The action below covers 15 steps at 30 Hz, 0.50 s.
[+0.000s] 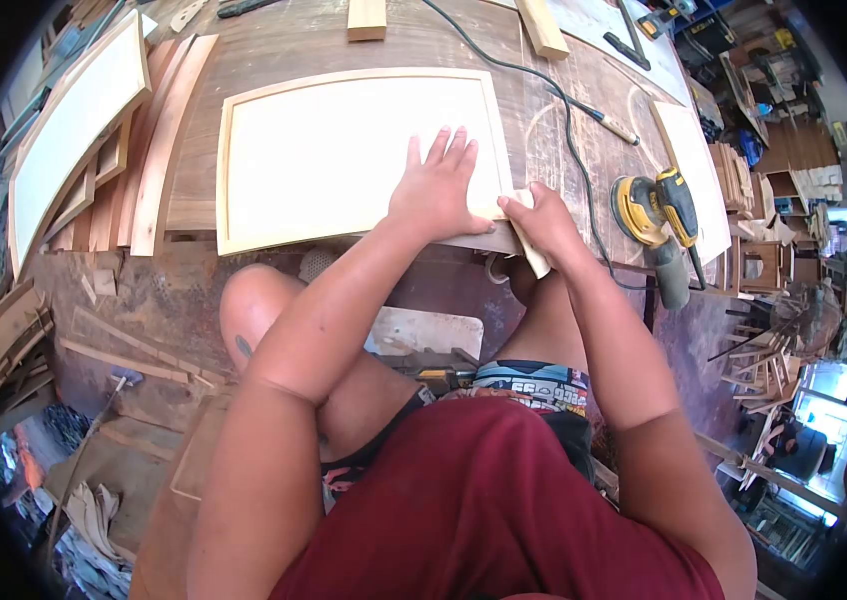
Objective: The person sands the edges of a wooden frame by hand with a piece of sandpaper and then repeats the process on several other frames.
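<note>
White panel point(334, 150) under L hand point(439, 190); pale pc. point(533, 248) (sandpaper?) in R hand point(550, 228).

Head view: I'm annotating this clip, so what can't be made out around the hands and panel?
All in the head view:
Framed panel: the patch behind the left hand, covered by it.
Pale piece: its gripped part, hidden by the right hand.
Dark cord: its upper end, cut off by the top edge.
Background clutter at right: details too small and blurred.
</note>
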Available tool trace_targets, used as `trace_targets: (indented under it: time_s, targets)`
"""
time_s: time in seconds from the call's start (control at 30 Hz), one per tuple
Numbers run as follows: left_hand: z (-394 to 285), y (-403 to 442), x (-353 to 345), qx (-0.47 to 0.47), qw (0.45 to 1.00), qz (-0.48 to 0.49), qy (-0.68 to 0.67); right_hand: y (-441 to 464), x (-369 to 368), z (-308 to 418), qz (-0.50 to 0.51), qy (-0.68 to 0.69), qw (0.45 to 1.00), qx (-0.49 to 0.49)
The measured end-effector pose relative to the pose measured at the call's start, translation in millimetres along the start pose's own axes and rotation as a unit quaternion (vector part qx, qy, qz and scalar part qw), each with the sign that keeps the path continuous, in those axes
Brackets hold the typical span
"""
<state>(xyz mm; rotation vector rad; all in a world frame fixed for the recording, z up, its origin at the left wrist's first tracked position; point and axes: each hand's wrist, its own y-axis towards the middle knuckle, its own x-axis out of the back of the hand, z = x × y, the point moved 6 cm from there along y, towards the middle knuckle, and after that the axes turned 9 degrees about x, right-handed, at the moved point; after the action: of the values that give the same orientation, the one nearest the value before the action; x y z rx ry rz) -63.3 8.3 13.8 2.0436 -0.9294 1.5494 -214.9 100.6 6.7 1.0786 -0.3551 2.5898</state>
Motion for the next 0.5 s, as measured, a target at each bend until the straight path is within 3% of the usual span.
trace_targets:
  time_s: [0.1,0.3,0.4,0.5]
  targets:
    - [-0.6,-2.2,-3.6,-0.002,1.000,0.003,-0.005,9.5,1.1,-2.0,0.022,0.075,0.996,-0.048]
    - [0.6,-0.2,1.9,0.005,1.000,0.008,0.004,7.4,-0.3,-1.0,0.000,-0.026,1.000,-0.006]
    - [-2.3,-1.2,-4.5,0.005,1.000,0.030,0.008,1.0,7.4,22.2,0.036,0.096,0.993,-0.055]
    - [-2.9,-0.9,0.7,0.005,1.000,0.010,0.011,7.8,1.4,4.3,0.017,0.064,0.997,-0.034]
